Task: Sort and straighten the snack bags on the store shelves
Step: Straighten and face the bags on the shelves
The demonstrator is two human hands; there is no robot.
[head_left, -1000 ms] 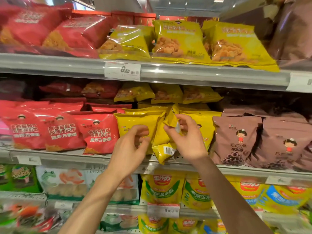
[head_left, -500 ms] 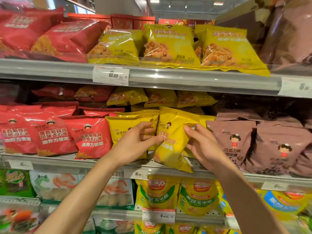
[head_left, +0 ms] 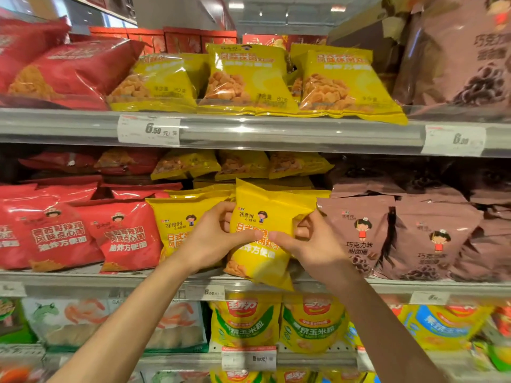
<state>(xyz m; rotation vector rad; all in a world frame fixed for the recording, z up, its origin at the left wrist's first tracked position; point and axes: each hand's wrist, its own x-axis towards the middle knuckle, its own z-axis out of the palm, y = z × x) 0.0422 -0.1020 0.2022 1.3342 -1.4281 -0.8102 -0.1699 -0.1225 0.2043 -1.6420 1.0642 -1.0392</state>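
Both hands grip one yellow snack bag (head_left: 265,217) at the front of the middle shelf (head_left: 83,280). Left hand (head_left: 213,239): fingers curled round the bag's left edge, thumb laid across its printed face. Right hand (head_left: 312,241): fingers curled behind the bag's right edge, thumb pressed on the front, its tip almost meeting the left thumb at the middle of the bag.

Bag position: upright with a slight tilt, top corner leaning left, bottom corner overhanging the shelf's front lip. It stands between a second yellow bag (head_left: 177,222) on its left, which the left hand partly covers, and a row of brown chocolate-ring bags (head_left: 359,233) on its right.

Adjacent stock, middle shelf: red snack bags (head_left: 121,233) fill the left part, standing upright and facing forward.

Upper shelf (head_left: 276,131): three yellow bags (head_left: 246,81) lean back side by side, with red bags (head_left: 72,70) to their left and a large brown bag (head_left: 464,51) to their right. A price label (head_left: 148,130) is fixed to the shelf rail below them.

Lower shelf: yellow corn-snack bags (head_left: 246,319) stand directly below the held bag.
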